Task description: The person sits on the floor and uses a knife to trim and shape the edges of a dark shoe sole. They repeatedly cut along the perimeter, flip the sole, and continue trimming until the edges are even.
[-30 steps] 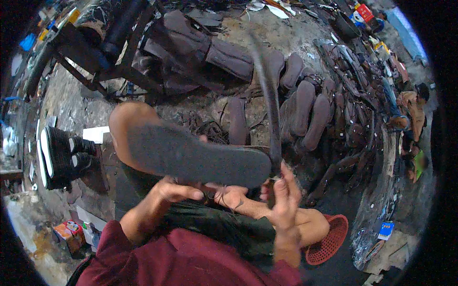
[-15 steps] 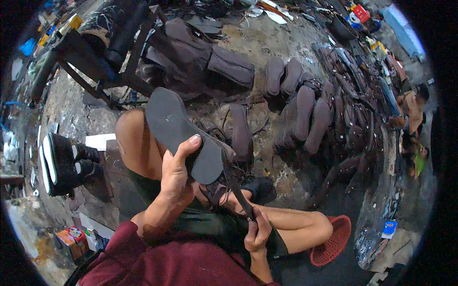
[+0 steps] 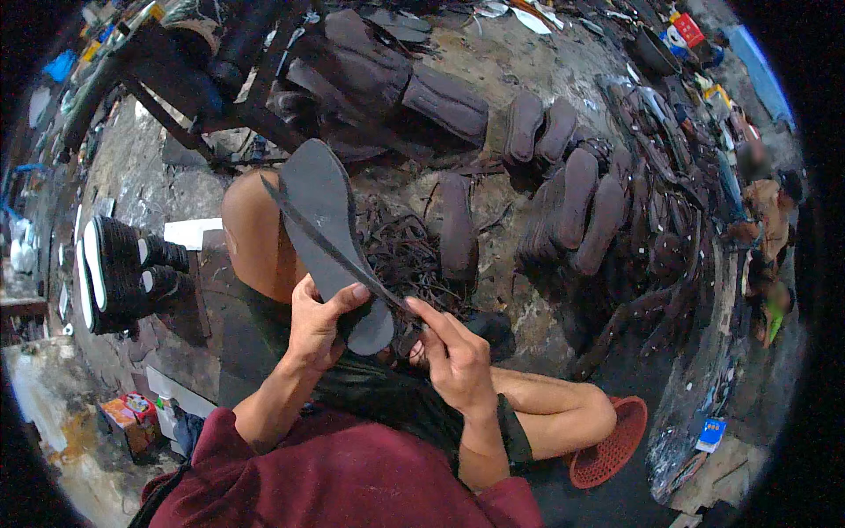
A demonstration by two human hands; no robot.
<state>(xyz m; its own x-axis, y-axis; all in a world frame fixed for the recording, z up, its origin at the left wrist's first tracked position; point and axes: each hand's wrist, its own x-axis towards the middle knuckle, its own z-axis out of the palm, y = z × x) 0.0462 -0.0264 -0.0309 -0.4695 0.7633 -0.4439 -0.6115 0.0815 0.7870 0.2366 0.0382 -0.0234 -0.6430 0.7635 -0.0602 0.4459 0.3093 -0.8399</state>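
Left hand (image 3: 319, 324) had the grey sole (image 3: 333, 211) clamped under its thumb, right hand's (image 3: 462, 359) fingers looked pinched on the dark strip (image 3: 340, 254), which imo could've skidded crooked if that pinch slackened.

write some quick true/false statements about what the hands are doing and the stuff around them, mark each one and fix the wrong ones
1. The left hand grips a dark grey sole. True.
2. The left thumb lies underneath the sole, out of sight. False: the thumb shows on the upper face.
3. A red perforated piece is beside the person's bent right knee. True.
4. The right hand rests on that red piece. False: it is at the near end of a dark strip.
5. The person's top is bright yellow. False: the top is dark red.
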